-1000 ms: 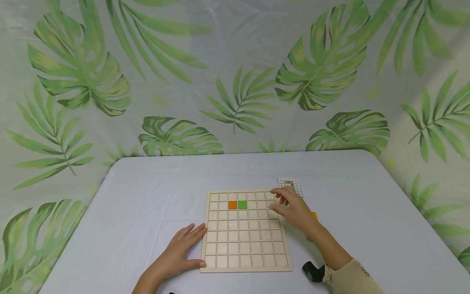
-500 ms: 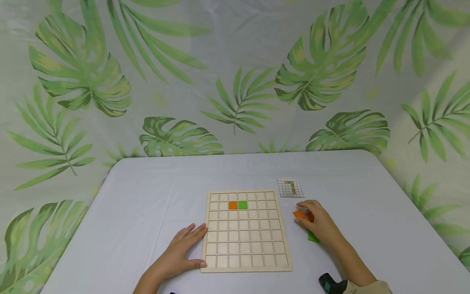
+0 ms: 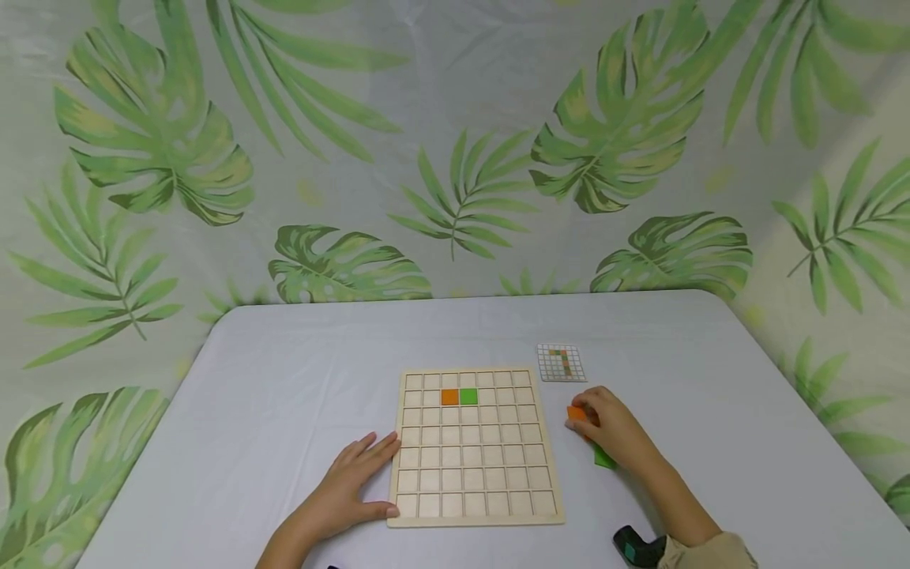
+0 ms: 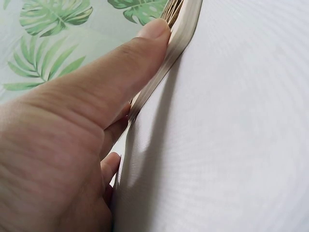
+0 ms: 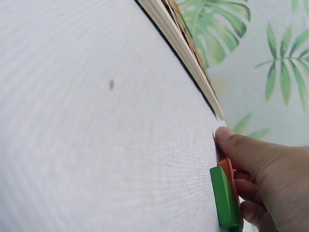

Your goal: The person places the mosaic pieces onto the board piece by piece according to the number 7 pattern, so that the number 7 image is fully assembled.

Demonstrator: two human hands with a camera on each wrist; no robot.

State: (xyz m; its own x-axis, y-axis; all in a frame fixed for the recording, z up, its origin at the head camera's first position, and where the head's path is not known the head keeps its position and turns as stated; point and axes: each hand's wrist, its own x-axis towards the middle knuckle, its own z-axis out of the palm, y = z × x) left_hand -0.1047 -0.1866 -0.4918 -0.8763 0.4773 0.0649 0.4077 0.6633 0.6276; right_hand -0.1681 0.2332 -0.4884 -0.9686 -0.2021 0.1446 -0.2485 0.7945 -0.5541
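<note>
A wooden grid board [image 3: 494, 457] lies on the table with an orange tile [image 3: 450, 397] and a green tile [image 3: 468, 397] side by side in its second row. My left hand [image 3: 348, 486] rests at the board's left edge, fingers stretched out and thumb near the lower corner. To the right of the board, my right hand [image 3: 613, 427] pinches a loose orange tile [image 3: 577, 413] between thumb and fingers, low over the table. Beneath that hand lies a green tile [image 3: 603, 457], partly hidden by it. The right wrist view shows a green tile [image 5: 223, 198] close beside an orange piece [image 5: 227, 166].
A small card [image 3: 561, 363] printed with a coloured grid pattern lies beyond the board's upper right corner. A black device [image 3: 638, 545] sits at the right wrist by the sleeve. Behind the white table [image 3: 320, 356] hangs a leaf-print cloth [image 3: 455, 182].
My right hand has moved from over the board's upper right to the loose tiles, where its fingers have closed on an orange one. My left hand keeps its place.
</note>
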